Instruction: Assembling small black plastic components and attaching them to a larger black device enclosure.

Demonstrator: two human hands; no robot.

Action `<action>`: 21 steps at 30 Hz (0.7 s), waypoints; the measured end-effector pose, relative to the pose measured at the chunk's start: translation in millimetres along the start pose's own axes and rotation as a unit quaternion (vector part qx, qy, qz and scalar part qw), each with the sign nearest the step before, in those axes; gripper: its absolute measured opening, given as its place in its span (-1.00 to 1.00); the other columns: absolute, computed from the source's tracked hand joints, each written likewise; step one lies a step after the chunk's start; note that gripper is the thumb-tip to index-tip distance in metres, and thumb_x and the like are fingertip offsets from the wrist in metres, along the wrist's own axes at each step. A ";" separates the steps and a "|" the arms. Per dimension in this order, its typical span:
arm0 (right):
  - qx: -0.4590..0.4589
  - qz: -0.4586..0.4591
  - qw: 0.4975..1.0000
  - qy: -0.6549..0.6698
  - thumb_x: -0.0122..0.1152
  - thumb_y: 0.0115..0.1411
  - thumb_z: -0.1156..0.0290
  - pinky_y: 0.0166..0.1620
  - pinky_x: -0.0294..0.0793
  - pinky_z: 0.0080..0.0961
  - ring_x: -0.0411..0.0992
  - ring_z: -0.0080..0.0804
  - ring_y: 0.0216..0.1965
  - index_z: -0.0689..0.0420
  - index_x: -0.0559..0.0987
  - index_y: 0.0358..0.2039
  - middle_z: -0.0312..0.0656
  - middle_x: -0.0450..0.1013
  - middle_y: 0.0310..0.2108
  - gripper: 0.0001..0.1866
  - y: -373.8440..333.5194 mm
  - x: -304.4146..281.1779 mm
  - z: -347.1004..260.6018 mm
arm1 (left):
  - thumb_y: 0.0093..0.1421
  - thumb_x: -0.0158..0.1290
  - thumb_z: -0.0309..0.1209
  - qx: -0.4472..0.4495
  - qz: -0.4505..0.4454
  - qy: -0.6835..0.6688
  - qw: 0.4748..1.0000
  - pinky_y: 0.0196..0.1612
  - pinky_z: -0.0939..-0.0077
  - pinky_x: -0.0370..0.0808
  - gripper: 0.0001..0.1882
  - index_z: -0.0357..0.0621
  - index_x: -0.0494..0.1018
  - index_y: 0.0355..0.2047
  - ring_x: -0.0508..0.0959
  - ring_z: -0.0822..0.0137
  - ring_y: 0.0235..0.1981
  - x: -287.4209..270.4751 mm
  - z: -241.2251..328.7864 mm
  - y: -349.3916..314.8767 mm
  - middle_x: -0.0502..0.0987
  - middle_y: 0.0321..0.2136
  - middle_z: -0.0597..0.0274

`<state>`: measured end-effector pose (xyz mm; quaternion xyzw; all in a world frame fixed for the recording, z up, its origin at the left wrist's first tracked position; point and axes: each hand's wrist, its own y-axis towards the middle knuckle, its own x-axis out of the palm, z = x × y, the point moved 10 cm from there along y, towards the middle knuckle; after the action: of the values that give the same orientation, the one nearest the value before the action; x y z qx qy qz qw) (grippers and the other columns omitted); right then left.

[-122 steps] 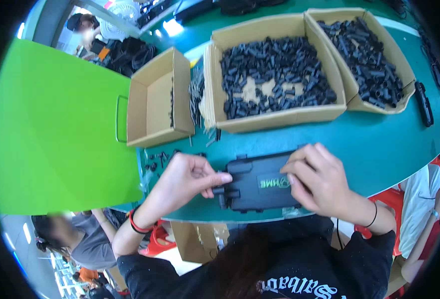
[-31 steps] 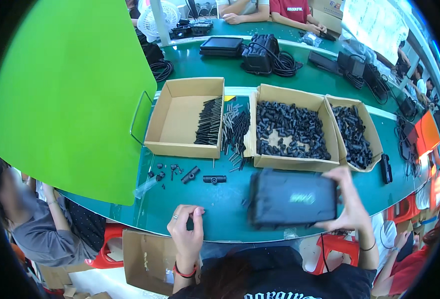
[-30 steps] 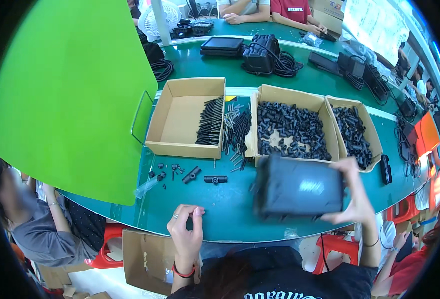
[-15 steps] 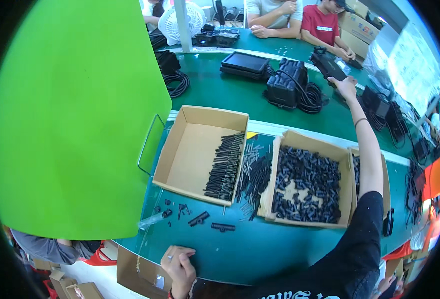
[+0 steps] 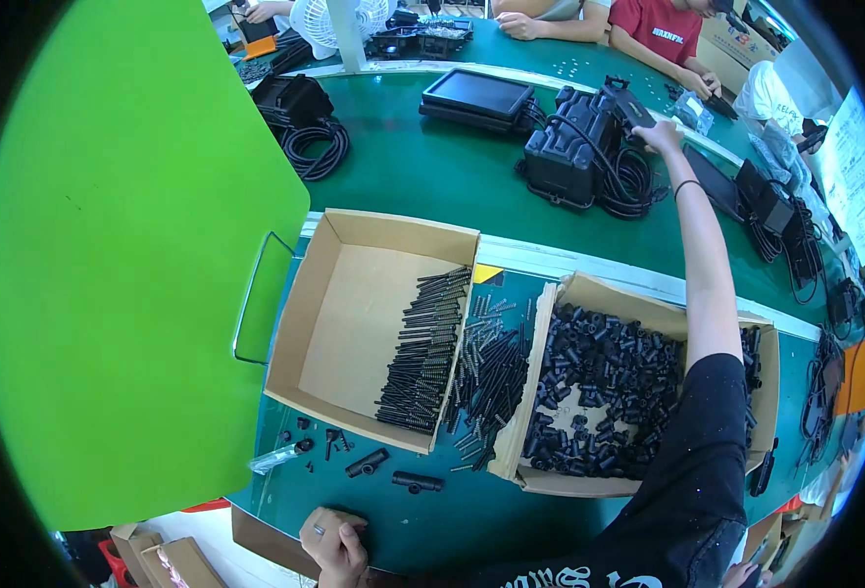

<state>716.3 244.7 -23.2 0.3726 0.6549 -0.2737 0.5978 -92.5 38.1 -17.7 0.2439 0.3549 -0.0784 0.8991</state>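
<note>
My right arm reaches across to the far bench, and my right hand (image 5: 660, 135) grips the end of a long black device (image 5: 628, 104). The device sits against or just over a black rugged case (image 5: 574, 147) with a coiled black cable (image 5: 633, 186); I cannot tell if they touch. At the near table edge my left hand (image 5: 334, 541) rests with curled fingers, holding nothing. The nearest things to it are two black tubular parts, one straight (image 5: 418, 481) and one angled (image 5: 367, 463), and a small clear bag (image 5: 277, 458).
One cardboard tray (image 5: 290, 377) holds rows of black rods; another cardboard box (image 5: 525, 478) holds many small black fittings. Loose rods (image 5: 496, 377) lie between them. A green panel (image 5: 138, 274) blocks the left. Further off are a flat black screen (image 5: 478, 98), a fan and co-workers.
My right hand has carried the black device left, to the rugged case. The whole view has shifted and tilted somewhat. My left hand stays curled at the table edge.
</note>
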 end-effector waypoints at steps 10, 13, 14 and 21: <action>-0.126 -0.120 0.969 0.173 0.11 0.23 0.13 0.04 0.41 -0.24 0.42 -0.05 0.06 0.23 0.39 0.12 0.16 0.41 0.06 -0.45 -10.8 20.7 -16.9 | 0.33 -0.18 -0.36 -0.016 -0.002 0.020 1.000 -0.58 0.37 0.26 -0.53 -0.21 0.39 -0.74 0.36 0.21 -0.70 1.5 -0.4 -2.0 0.38 -0.76 0.19; -0.165 0.009 0.980 0.114 0.06 0.21 0.19 0.28 0.18 -0.32 0.26 -0.05 0.24 0.31 0.32 0.20 0.18 0.31 0.18 -0.38 -2.7 -0.4 -20.8 | 0.29 -0.14 -0.41 -0.023 0.002 0.021 1.000 -0.59 0.35 0.28 -0.58 -0.19 0.39 -0.73 0.37 0.18 -0.72 1.1 0.0 -1.3 0.38 -0.76 0.19; -0.159 0.026 0.979 0.124 0.06 0.21 0.19 0.28 0.18 -0.32 0.26 -0.05 0.24 0.31 0.32 0.20 0.18 0.31 0.18 -0.38 -3.8 -2.2 -18.5 | 0.29 -0.14 -0.42 -0.029 -0.001 0.016 0.999 -0.58 0.35 0.28 -0.59 -0.19 0.39 -0.73 0.37 0.18 -0.72 1.2 -0.2 -0.8 0.38 -0.77 0.19; -0.239 0.094 0.926 0.276 0.01 0.22 0.45 0.15 0.34 -0.34 0.38 -0.19 0.10 0.29 0.35 0.08 0.03 0.43 0.02 -0.59 -93.0 -81.1 -33.6 | 0.26 -0.12 -0.49 -0.010 -0.009 0.006 1.000 -0.56 0.33 0.28 -0.64 -0.22 0.40 -0.71 0.38 0.18 -0.69 1.1 6.1 2.3 0.38 -0.75 0.18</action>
<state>621.7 205.5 53.3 0.3398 0.8018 0.0619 0.4876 -87.3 37.2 -13.8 0.2320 0.3631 -0.0809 0.8988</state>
